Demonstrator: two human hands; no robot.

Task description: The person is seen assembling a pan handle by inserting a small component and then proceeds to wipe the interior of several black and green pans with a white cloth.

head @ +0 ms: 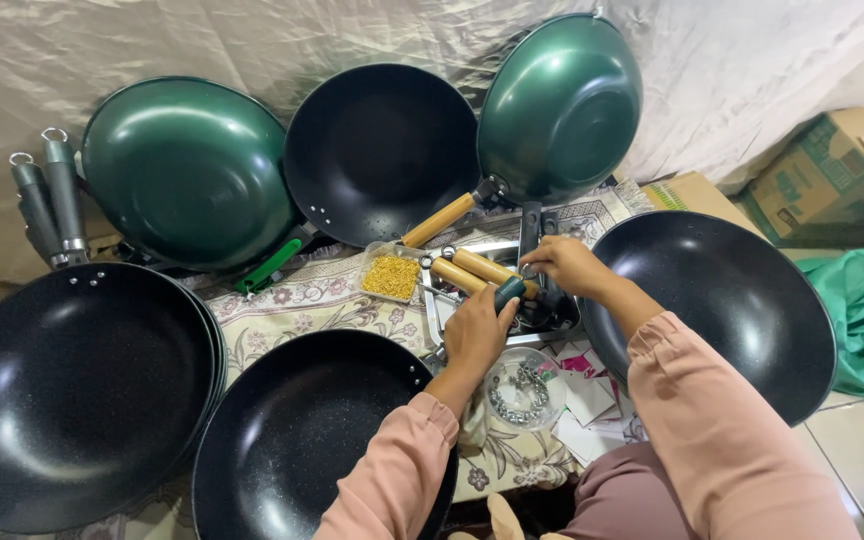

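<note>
From the head camera, a green wok (560, 105) stands tilted on its rim against the pale draped cloth (202, 40), its glossy green outside facing the camera and its dark handle bracket (531, 225) pointing down toward the hands. The left hand (476, 330) is clenched around a screwdriver with a dark teal grip (509, 292), the grip poking out above the knuckles. The right hand (566, 264) rests just below the bracket with its fingers curled down at the bracket's lower end; whether it pinches a small part there cannot be made out. Two wooden handles (477, 270) lie in a metal tray (432, 315) just left of the hands, touching each other, and a third wooden handle (439, 220) slants up toward the wok.

Room around the hands is tight. A black wok (722, 300) lies close on the right, its rim next to the right forearm, and another black wok (297, 440) lies under the left forearm. A clear tub of yellow pieces (391, 276) sits at the tray's left edge, and a clear round container of metal fittings (524, 388) sits between the forearms. Further left, a stack of black woks (72, 390), a second green wok (187, 170) and an upright black wok (380, 150) fill the floor; grey handles (47, 200) lean at the far left. Cardboard boxes (837, 175) stand at the right.

The green wok stands directly above the hands, its bracket meeting the right fingers.
</note>
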